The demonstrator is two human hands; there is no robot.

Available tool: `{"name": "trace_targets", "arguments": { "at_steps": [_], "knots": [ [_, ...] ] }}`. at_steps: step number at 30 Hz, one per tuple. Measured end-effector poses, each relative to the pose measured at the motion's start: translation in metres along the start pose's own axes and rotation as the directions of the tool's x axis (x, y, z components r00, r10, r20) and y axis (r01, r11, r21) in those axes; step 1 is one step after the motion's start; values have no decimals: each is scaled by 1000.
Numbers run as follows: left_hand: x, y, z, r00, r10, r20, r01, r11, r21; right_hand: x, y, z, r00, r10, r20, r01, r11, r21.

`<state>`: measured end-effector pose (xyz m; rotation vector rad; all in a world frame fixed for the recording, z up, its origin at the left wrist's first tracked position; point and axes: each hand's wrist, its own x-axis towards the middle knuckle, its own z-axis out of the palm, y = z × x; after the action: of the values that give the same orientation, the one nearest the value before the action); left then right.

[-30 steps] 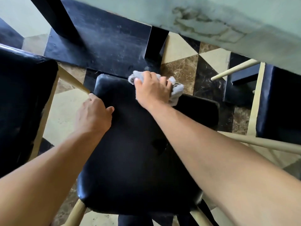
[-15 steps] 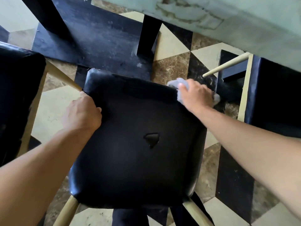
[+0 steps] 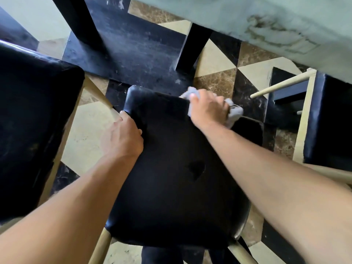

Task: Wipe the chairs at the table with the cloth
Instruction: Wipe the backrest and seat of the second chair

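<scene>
A black padded chair seat on pale wooden legs fills the middle of the view. It has a small tear near its centre. My right hand grips a crumpled grey cloth and presses it on the seat's far edge, right of the middle. My left hand holds the seat's left edge near the far left corner, fingers curled over the side.
A second black chair stands close on the left and a third on the right. The pale marble tabletop overhangs at the top, with its black base and legs beneath. The floor is patterned tile.
My right hand with the cloth swept from the seat's far middle to the far right corner, then came back leftward along the far edge. My left hand stayed on the left edge.
</scene>
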<state>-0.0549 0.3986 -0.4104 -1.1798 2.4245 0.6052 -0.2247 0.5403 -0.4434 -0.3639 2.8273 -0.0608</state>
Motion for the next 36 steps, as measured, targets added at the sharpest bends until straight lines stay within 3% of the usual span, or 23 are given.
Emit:
{"name": "trace_targets", "arguments": {
  "at_steps": [6,12,13,14,16,18,20,23,25,29,34,36],
  "knots": [
    [-1,-11,-2,1000,-10,13,10,999,-45,-30,-132,20,945,-324,-37,325,944,60],
    [-6,-20,-2,997,-71,16,72,990,-120,-33,-108,11,750,-658,63,660,752,5],
    [-7,-20,-2,997,-76,16,78,988,-130,-28,-99,7,752,-655,75,658,753,-5],
    [-8,-20,-3,996,-84,17,85,986,-146,-18,-91,3,806,-585,84,586,810,18],
    [-9,-18,-2,995,-95,23,97,980,-176,11,-79,-7,948,-276,157,266,961,78],
    [-9,-19,-3,996,-80,35,85,980,-181,28,-83,-14,935,-78,347,62,996,56],
    [-10,-20,-5,997,-57,58,66,985,-157,25,-98,-10,924,-101,368,103,995,12],
    [-8,-23,-8,993,-38,109,48,994,-99,4,-123,6,945,-276,177,282,959,-9],
    [-7,-28,-11,988,-33,152,45,996,-75,-21,-134,17,918,-394,49,393,919,30],
    [-8,-56,-13,962,-37,269,28,999,36,-63,-126,27,786,-612,-84,616,787,32],
    [-20,-98,-7,916,-69,394,6,987,161,-102,-61,30,415,-909,-40,906,417,-75],
    [-25,-110,-8,897,-93,433,29,988,152,-101,-38,27,382,-924,-10,916,380,-131]
  ]
}}
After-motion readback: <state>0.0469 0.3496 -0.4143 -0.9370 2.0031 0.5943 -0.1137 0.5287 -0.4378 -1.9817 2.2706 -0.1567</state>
